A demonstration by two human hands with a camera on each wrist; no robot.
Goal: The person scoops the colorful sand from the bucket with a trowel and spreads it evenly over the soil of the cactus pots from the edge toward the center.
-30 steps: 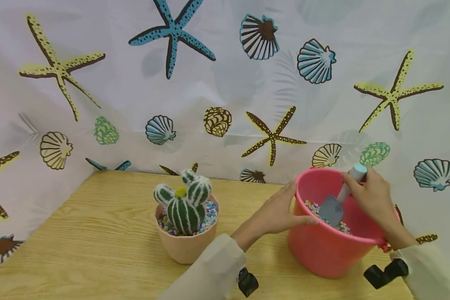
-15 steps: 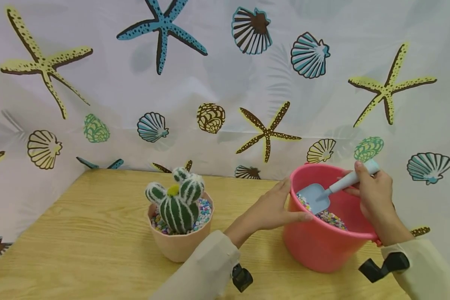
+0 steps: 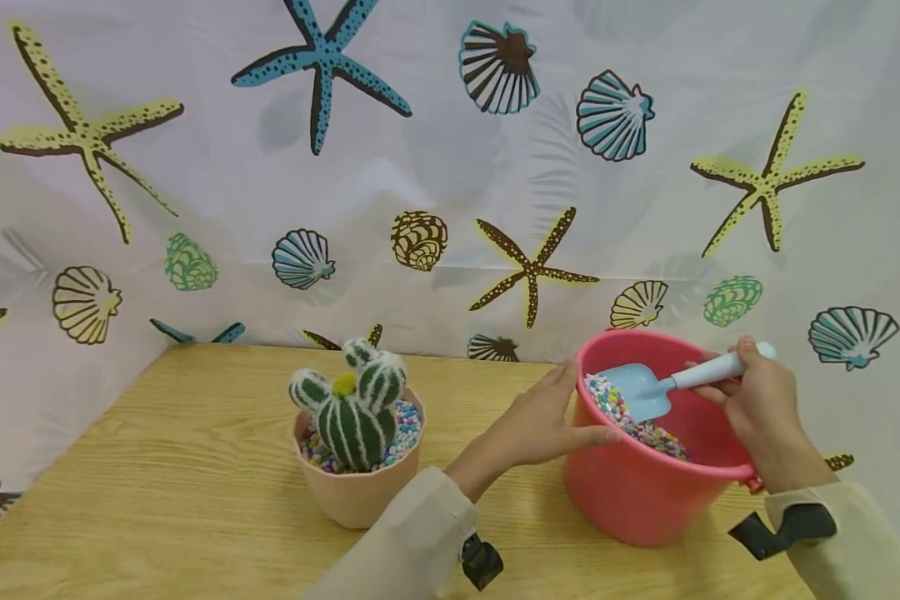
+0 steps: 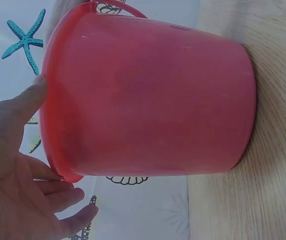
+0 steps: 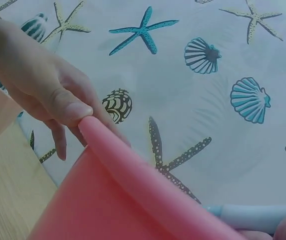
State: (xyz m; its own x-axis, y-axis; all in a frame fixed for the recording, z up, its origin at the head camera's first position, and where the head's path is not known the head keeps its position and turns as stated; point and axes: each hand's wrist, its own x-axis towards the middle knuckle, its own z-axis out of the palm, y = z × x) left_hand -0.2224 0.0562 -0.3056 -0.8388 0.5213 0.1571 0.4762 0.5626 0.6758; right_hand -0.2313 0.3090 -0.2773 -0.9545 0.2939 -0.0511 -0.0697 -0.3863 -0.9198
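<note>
In the head view, my right hand (image 3: 765, 400) grips the handle of a pale blue toy shovel (image 3: 641, 390) inside a pink bucket (image 3: 637, 500). The shovel's blade lies tilted to the left against small multicolored pebbles (image 3: 656, 437) in the bucket. My left hand (image 3: 532, 425) touches the bucket's left rim, thumb and fingers spread fairly straight. In the left wrist view, the thumb of the left hand (image 4: 13, 175) meets the rim, with the other fingers lower down beside it. Only part of the shovel handle (image 5: 257, 217) shows in the right wrist view.
A peach flowerpot (image 3: 360, 496) stands left of the bucket, holding a knitted cactus (image 3: 356, 429) among colored pebbles. Both stand on a wooden table (image 3: 195, 467). A white cloth (image 3: 420, 183) printed with starfish and shells hangs behind and at the left.
My right hand has swung the shovel from pointing downward to pointing left, then shifted slightly right. More pebbles show at the bucket's left side. My left hand stays at the rim.
</note>
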